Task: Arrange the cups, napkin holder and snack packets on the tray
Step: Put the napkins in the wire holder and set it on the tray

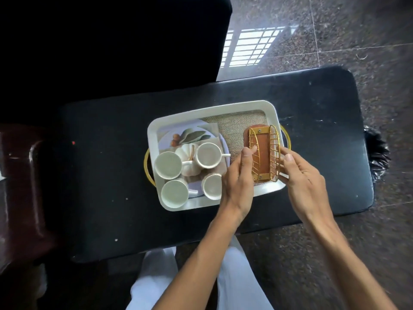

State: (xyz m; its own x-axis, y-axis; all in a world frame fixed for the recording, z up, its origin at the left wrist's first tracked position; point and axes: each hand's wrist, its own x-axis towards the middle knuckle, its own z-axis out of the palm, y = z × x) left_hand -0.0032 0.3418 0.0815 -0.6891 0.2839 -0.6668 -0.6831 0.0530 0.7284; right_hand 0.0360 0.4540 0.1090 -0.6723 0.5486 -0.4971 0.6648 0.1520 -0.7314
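On the right half of the white tray (272,108), I'm seeing the gold wire napkin holder (264,153) sitting on the burlap lining, its wooden base showing between the two wire sides. My left hand (237,177) is pressing its fingers (247,153) against the holder's left wire side, and my right hand (301,175) is pressing against the right side, so both are clamping the holder between them. On the tray's left half, four white cups (187,173) are standing grouped together on a leaf-printed mat. The tray is resting on the black bench (100,153). I'm not spotting any snack packets.
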